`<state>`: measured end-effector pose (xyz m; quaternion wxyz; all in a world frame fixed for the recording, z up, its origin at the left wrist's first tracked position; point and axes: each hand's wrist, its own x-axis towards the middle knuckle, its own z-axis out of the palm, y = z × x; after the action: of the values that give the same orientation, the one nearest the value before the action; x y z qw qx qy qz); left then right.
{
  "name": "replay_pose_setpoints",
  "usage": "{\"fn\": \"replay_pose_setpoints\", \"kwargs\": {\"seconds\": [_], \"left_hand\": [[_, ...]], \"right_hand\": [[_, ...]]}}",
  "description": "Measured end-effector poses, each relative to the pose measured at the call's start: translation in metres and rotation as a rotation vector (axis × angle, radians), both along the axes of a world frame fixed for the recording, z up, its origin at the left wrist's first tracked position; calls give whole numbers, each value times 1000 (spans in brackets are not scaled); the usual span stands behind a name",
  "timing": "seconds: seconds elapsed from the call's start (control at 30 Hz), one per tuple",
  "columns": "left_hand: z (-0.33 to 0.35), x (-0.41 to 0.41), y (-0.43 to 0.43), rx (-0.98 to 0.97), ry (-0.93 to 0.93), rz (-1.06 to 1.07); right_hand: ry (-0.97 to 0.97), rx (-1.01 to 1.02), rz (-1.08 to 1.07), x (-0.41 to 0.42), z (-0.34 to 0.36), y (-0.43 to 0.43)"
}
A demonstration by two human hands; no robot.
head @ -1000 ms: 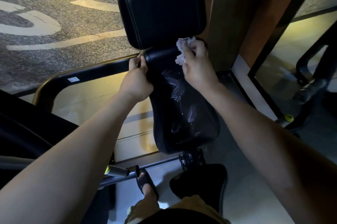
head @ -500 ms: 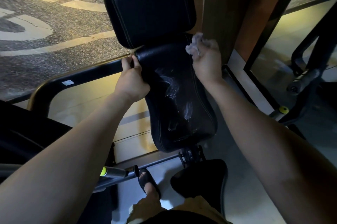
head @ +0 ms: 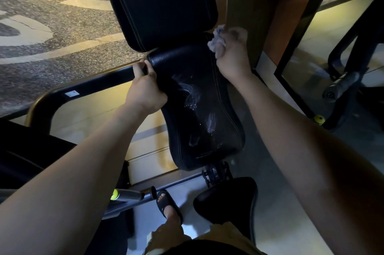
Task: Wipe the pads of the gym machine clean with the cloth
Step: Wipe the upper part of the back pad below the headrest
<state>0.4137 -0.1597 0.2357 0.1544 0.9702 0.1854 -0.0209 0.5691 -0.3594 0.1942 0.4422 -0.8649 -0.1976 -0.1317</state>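
Observation:
A long black back pad (head: 199,113) of the gym machine runs down the middle of the view, with wet streaks and droplets on its centre. Above it sits a squarer black head pad (head: 162,5). My left hand (head: 145,88) grips the upper left edge of the back pad. My right hand (head: 232,55) is closed on a crumpled whitish cloth (head: 217,42) at the pad's upper right corner, just below the head pad. A small black seat pad (head: 226,200) lies lower down.
A black curved frame bar (head: 83,90) runs left of the pad. A wooden pillar (head: 259,5) stands right behind my right hand. Another machine's frame with a yellow knob (head: 319,119) is at right. My sandalled foot (head: 166,202) rests on the pale floor beside a yellow-tipped lever (head: 124,195).
My right hand has carried the cloth from the top middle of the back pad out to its upper right corner. My left hand has kept its grip on the left edge.

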Motion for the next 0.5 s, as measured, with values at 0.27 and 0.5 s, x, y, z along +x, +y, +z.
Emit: {"fn": "replay_pose_setpoints", "kwargs": {"seconds": [0.27,0.5], "left_hand": [[1,-1,-1,15,-28,-8],[0,-3,-7,25,-6,18]], "right_hand": [[-55,-9,10,8,7,0],[160,110,-154,-63,-64,9]]}}
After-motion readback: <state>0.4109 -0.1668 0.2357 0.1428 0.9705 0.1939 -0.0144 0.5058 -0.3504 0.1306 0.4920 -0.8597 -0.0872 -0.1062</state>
